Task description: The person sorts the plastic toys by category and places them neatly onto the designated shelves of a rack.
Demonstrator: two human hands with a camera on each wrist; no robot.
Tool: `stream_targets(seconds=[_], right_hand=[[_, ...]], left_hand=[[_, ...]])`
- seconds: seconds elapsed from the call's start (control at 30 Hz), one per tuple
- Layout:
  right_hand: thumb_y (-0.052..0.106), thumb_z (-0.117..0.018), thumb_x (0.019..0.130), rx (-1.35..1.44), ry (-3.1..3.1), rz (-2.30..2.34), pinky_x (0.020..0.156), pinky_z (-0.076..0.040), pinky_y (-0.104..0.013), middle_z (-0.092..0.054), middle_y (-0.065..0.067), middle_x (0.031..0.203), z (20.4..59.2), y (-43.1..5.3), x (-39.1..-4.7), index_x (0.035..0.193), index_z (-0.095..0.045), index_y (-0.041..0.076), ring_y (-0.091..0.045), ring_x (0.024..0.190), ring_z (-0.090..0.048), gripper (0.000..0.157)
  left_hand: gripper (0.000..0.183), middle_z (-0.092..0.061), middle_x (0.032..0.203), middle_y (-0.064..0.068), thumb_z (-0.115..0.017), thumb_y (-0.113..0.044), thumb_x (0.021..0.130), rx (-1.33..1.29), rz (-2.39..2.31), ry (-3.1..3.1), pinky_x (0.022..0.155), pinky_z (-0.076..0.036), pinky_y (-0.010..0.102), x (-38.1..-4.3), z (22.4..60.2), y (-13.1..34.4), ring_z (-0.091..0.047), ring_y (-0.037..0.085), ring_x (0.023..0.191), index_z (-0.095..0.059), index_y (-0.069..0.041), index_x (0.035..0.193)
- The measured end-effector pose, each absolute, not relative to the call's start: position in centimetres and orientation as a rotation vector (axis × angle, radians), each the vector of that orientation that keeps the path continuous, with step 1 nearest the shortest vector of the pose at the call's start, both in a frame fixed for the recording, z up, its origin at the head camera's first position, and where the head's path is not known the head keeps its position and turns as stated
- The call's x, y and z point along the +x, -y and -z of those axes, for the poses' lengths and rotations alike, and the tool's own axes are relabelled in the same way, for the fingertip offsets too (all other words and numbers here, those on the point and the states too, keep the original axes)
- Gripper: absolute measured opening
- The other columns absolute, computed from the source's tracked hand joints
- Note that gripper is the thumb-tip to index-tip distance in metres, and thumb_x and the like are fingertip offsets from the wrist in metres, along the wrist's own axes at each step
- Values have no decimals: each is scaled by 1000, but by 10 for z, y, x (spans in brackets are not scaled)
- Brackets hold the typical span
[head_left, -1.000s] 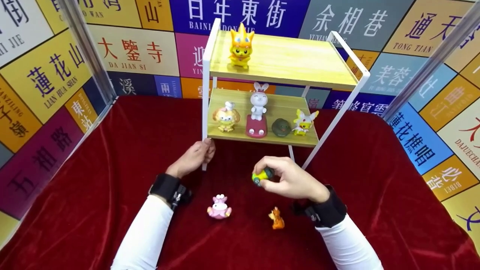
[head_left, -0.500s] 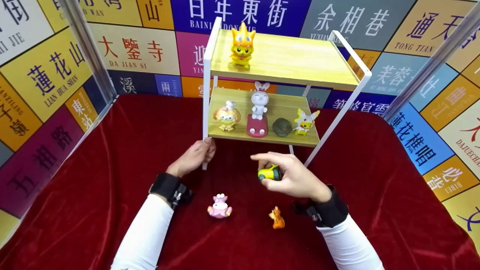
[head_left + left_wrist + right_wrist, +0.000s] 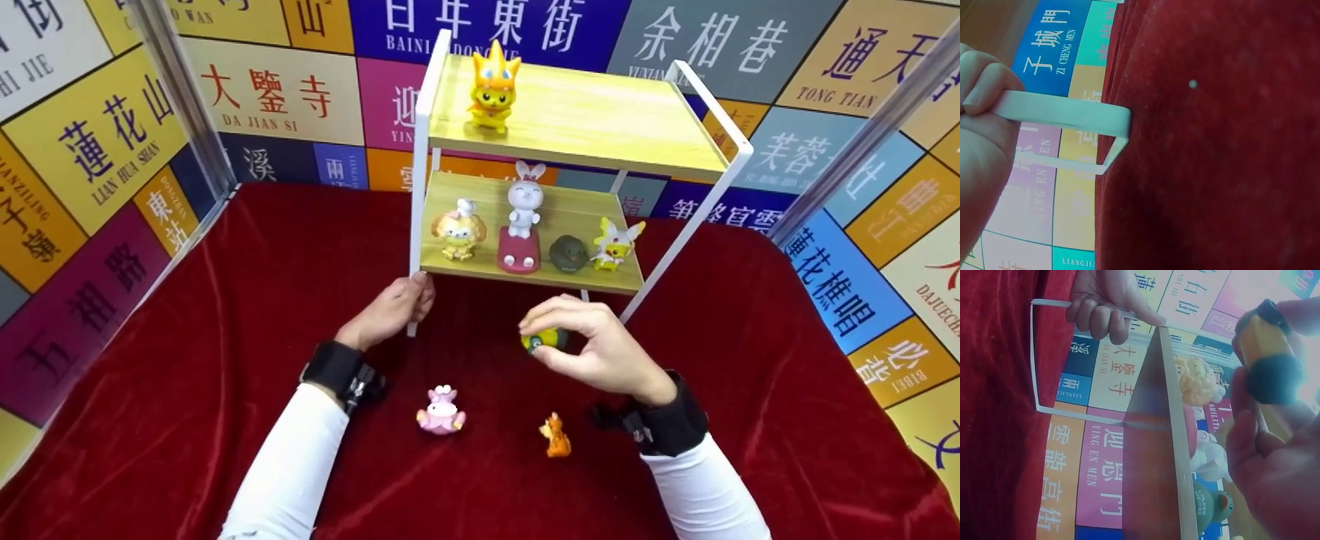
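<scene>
My left hand [image 3: 386,311] grips the front left leg of a white-framed two-tier shelf, just under the lower board; in the left wrist view its fingers curl round the white frame [image 3: 1067,109]. In front of the shelf, my right hand [image 3: 604,352] holds a small yellow toy with dark green ends [image 3: 1266,340] between thumb and fingers, above the cloth. Its fingers cover part of the toy in the head view. Nearer on the cloth are a pink figurine [image 3: 441,411] with bulging white eyes and a small orange animal figurine [image 3: 556,436].
A yellow figurine [image 3: 493,94] in an orange crown stands on the upper board [image 3: 592,112]. Along the lower board are a curly-haired dog figurine [image 3: 458,232], a white rabbit [image 3: 524,202] on a pink base, a dark green duck [image 3: 568,253] and a white-eared yellow figurine [image 3: 616,244].
My right hand has turned the toy between its fingers, the index finger lifting and then bending back over it. My left hand stays on the leg. The view has shifted slightly.
</scene>
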State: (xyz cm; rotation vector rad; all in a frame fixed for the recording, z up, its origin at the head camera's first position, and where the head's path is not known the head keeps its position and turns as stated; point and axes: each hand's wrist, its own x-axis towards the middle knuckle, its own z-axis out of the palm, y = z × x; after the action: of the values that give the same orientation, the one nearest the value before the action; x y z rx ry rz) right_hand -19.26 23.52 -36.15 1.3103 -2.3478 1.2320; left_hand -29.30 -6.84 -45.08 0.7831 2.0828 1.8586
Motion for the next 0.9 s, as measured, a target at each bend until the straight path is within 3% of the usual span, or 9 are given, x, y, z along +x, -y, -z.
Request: stream_targets(seconds=[0.17,0.37,0.53,0.67,0.9], right_hand=[[-7,-72,84,1271,2317,-1404,75,-52,-22,-68,-13,102,361,-236,-190,101,-66,5,-13,89,-64,21],[-16,-63,84,1279,2254,-1472,71,-52,-18,-60,-16,105,363,-236,-190,116,-67,-1,-11,87,-60,36],[-19,-55,85,1277,2220,-1542,72,-52,-17,-57,-16,105,363,-236,-191,101,-72,-1,-12,94,-59,29],[-18,-54,87,1257,2249,-1567,75,-55,-18,-62,-18,110,362,-235,-192,98,-69,-2,-14,100,-62,24],[-14,-53,93,1196,2324,-1515,81,-54,-18,-70,-23,111,361,-236,-191,110,-69,-1,-9,106,-67,26]], left_hand=[[50,-37,68,-1,-19,-40,111,782,-1842,-2093,58,-31,20,-293,451,67,-34,10,60,-38,-12,74],[57,-37,68,-1,-26,-61,101,795,-1865,-2062,58,-30,20,-293,453,68,-34,10,60,-39,-12,74],[61,-38,67,-1,-28,-70,91,815,-1877,-2046,57,-30,20,-292,452,68,-35,9,59,-39,-13,73],[60,-38,67,-1,-27,-69,93,816,-1873,-2062,57,-30,20,-292,450,68,-35,9,59,-40,-13,73],[54,-38,68,-2,-26,-56,103,805,-1870,-2056,58,-31,21,-292,449,68,-36,9,59,-40,-13,74]])
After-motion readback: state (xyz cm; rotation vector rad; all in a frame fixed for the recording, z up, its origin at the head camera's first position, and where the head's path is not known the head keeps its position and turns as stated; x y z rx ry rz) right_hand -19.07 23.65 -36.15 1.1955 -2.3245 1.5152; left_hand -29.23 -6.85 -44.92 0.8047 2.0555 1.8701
